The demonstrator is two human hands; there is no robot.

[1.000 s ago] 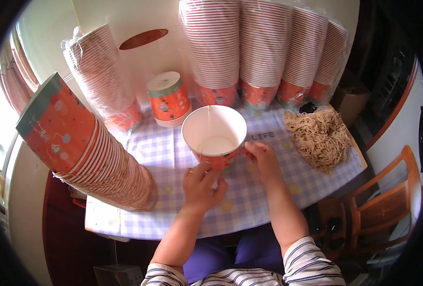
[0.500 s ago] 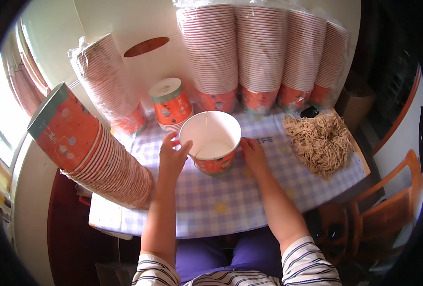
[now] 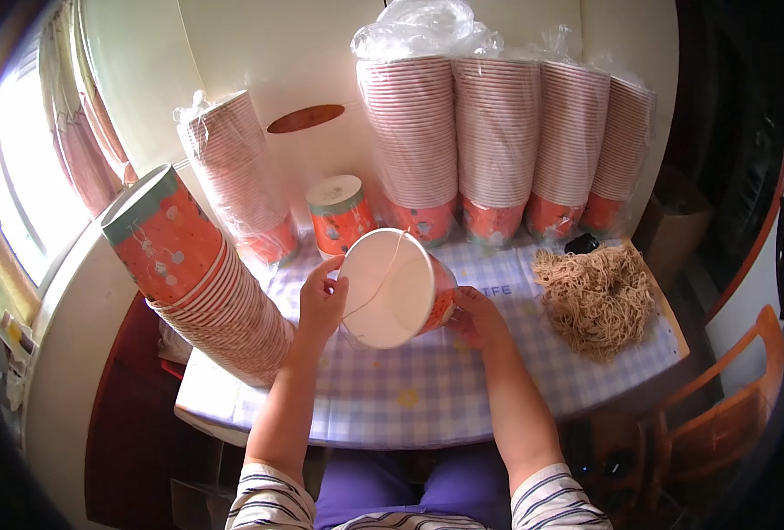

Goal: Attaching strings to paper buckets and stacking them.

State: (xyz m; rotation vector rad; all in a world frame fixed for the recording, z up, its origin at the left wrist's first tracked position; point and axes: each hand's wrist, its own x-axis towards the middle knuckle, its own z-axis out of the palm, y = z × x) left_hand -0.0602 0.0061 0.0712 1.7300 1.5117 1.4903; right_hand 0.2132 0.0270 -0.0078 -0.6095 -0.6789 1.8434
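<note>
A large orange paper bucket (image 3: 401, 305) with a white inside is tilted over the middle of the table, its mouth turned up and to the left. My left hand (image 3: 323, 305) grips its left rim between thumb and fingers. My right hand (image 3: 478, 316) holds the outer wall on the right, towards the base; some of its fingertips are hidden. A thin beige string (image 3: 383, 281) runs slantwise across the bucket's mouth, from the upper rim to the lower left. Farther right lies a tangled heap of beige strings (image 3: 597, 300).
A tall leaning stack of upside-down buckets (image 3: 220, 291) stands at the left. Behind are a short upside-down stack (image 3: 339, 216), a plastic-wrapped stack (image 3: 242, 168) and several wrapped stacks (image 3: 410, 132). A black object (image 3: 582, 243) touches the string heap. A wooden chair (image 3: 719, 389) stands right of the checked tablecloth (image 3: 463, 397).
The bucket has gone from nearly upright to tilted, with its mouth swung leftward. Both hands have stayed on it, the right one shifting slightly lower. The whole view has shifted a little.
</note>
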